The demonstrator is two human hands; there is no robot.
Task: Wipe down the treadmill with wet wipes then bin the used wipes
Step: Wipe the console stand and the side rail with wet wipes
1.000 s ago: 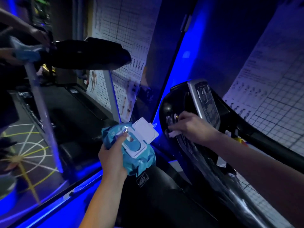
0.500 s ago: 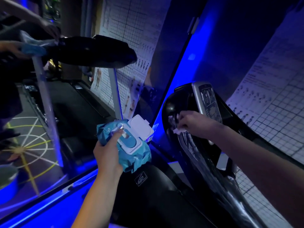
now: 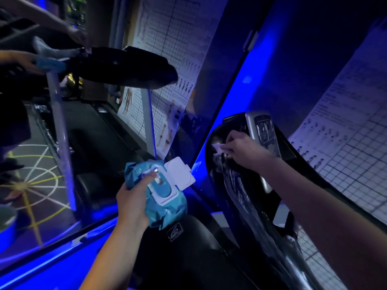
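The left hand (image 3: 134,197) still grips the blue wipes pack (image 3: 167,208), lid open, just left of the treadmill console (image 3: 236,189). The right hand (image 3: 245,151), fingers curled on the wet wipe (image 3: 217,147), has moved up the console towards the display (image 3: 265,130). Wet streaks lie below it, so wiping is judged to be under way. The fingers hide most of the wipe. No bin is in view.

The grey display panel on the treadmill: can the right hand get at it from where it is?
Probably yes. The right hand, pressing a white wipe on the black console, is right beside the grey display panel, and nothing lies between them.
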